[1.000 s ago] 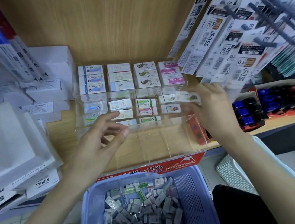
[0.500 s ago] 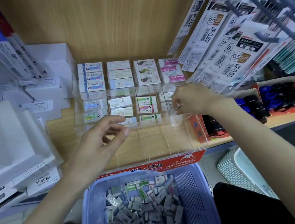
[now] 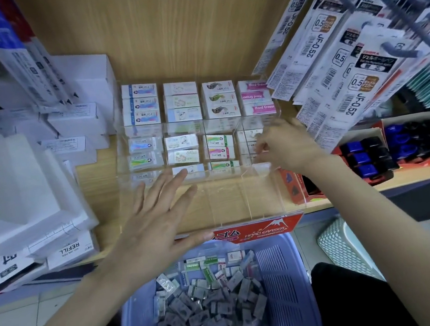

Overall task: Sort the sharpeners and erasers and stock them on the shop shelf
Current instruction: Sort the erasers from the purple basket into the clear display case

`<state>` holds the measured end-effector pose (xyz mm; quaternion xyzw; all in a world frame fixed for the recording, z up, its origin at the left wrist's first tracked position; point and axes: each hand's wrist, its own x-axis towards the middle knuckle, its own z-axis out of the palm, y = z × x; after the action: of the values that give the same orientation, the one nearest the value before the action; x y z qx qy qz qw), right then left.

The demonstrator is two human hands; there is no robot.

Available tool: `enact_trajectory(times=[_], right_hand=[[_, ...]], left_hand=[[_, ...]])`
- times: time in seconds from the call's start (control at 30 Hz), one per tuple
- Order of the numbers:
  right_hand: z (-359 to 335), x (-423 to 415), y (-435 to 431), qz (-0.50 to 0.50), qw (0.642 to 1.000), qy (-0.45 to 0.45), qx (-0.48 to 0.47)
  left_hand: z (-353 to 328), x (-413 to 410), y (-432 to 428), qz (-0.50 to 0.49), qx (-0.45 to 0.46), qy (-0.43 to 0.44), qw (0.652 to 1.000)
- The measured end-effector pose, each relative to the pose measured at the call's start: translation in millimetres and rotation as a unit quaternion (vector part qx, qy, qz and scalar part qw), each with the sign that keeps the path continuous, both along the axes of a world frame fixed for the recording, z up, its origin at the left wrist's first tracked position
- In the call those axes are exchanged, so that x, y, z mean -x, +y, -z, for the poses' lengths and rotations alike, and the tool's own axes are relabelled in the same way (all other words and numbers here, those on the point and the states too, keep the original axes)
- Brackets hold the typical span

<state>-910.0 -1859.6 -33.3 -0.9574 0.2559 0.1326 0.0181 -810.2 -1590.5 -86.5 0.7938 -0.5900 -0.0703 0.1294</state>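
Observation:
A clear acrylic display case point(image 3: 226, 201) stands on the wooden shelf, with boxed erasers point(image 3: 140, 104) stacked in four columns in its back and middle tiers. My left hand point(image 3: 159, 222) hovers flat over the case's bare front tier, fingers spread and holding nothing. My right hand point(image 3: 287, 146) reaches into the rightmost middle compartment, its curled fingertips pinching a white eraser point(image 3: 252, 145) among those lying there. Below the shelf, a blue plastic basket point(image 3: 288, 275) holds several loose wrapped erasers point(image 3: 211, 305).
White boxes point(image 3: 23, 184) are piled at the left of the shelf. Hanging pen-refill packs point(image 3: 343, 54) crowd in above my right hand. A red tray of blue and black items point(image 3: 368, 156) sits to the right. A white mesh basket point(image 3: 344, 250) stands below.
My right hand carried an eraser from the right into the rightmost middle compartment. My left hand uncurled and spread flat, moving right over the front of the case.

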Motion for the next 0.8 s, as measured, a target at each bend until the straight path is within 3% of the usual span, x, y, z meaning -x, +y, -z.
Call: enact_trajectory(times=[0.07, 0.17, 0.27, 0.33, 0.43, 0.53, 0.6, 0.67, 0.8], right_hand=[[1.6, 18.9, 11.4, 0.001, 0.991, -0.127, -0.03], [1.0, 60.5, 53.7, -0.027, 0.927, -0.369, -0.062], [23.5, 98.4, 115.7, -0.038, 0.888, -0.427, -0.17], [58.0, 115.0, 147.7, -0.046, 0.902, -0.37, -0.217], [145.0, 129.3, 169.3, 0.013, 0.942, -0.166, -0.292], [225.5, 135.4, 176.5, 0.083, 0.919, -0.001, -0.387], [255.9, 139.5, 180.6, 0.098, 0.902, 0.074, -0.415], [274.3, 140.5, 184.8, 0.049, 0.91, 0.134, -0.388], [310.7, 143.7, 187.7, 0.009, 0.914, 0.159, -0.374]], left_hand=[[0.3, -3.8, 1.8, 0.005, 0.002, 0.012, 1.0], [-3.9, -1.1, 7.5, 0.024, 0.029, 0.033, 0.999], [-1.4, 7.2, 21.8, 0.048, 0.044, 0.024, 0.998], [1.4, 10.8, 31.9, 0.044, 0.057, 0.007, 0.997], [4.8, 22.0, 45.4, 0.027, 0.108, 0.001, 0.994], [29.2, 43.8, 67.4, 0.044, 0.172, -0.03, 0.984], [61.2, 54.3, 89.4, 0.032, 0.146, -0.066, 0.987], [97.0, 53.1, 111.1, -0.022, 0.077, -0.087, 0.993], [148.2, 58.2, 137.2, -0.135, -0.031, -0.033, 0.99]])
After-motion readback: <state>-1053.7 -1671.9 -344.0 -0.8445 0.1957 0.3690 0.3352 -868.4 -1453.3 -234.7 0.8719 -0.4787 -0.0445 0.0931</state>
